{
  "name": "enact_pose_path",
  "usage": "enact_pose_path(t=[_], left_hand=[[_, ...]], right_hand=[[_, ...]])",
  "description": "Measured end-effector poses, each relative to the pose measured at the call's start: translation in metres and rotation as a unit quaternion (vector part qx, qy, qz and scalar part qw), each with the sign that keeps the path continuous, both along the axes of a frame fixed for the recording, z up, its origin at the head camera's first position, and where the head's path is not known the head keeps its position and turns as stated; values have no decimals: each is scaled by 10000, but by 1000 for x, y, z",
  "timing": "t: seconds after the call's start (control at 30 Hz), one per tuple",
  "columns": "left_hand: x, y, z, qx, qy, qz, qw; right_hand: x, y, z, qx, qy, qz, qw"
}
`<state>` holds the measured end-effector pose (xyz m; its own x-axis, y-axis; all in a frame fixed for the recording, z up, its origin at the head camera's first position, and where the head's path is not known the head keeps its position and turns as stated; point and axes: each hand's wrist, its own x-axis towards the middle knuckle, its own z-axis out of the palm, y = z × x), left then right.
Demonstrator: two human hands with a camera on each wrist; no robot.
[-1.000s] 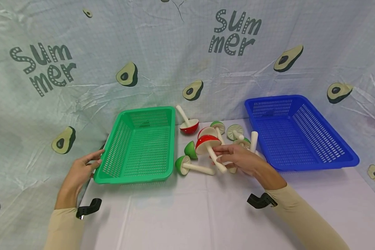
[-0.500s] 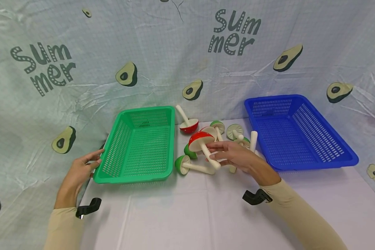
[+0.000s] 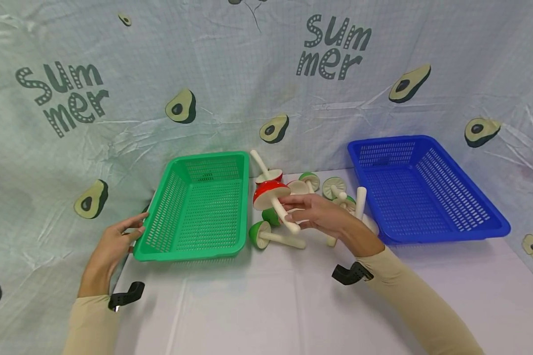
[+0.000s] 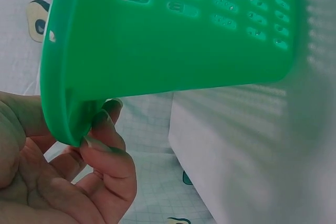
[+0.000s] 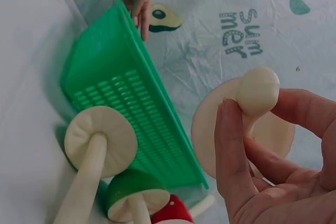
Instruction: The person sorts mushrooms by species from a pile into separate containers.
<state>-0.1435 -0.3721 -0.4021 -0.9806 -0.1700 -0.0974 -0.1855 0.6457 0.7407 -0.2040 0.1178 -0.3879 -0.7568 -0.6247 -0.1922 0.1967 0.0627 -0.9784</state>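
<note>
Shifted left, pinching a red mushroom (image 3: 268, 197) in the right hand (image 3: 322, 213), so now nearer the green basket (image 3: 186, 255) (gripped by the left hand (image 3: 115, 240)).

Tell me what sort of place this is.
Probably a makeshift work corner: a white table in front of a printed cloth, with a green basket and toy-like mushrooms.

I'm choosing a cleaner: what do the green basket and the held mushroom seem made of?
Green basket: probably molded plastic, smooth with a slight sheen, given its uniform color and regular slots. Held mushroom: perhaps painted wood or plastic; its red cap shines, its pale stem looks smooth.
</note>
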Motion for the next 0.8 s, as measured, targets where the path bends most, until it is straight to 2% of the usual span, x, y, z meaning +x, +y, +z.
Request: enact_pose_path(t=[0.27,0.6,0.8], left_hand=[[1,-1,-2,-23,39,7,10000],[2,-2,0,134,-19,-63,9999],[2,-2,1,138,-48,-110,9998]], right_hand=[[-3,-18,3,-245,34,-35,9997],[-9,-34,6,-464,2,284,9985],[-15,-45,7,-452,-64,222,9987]])
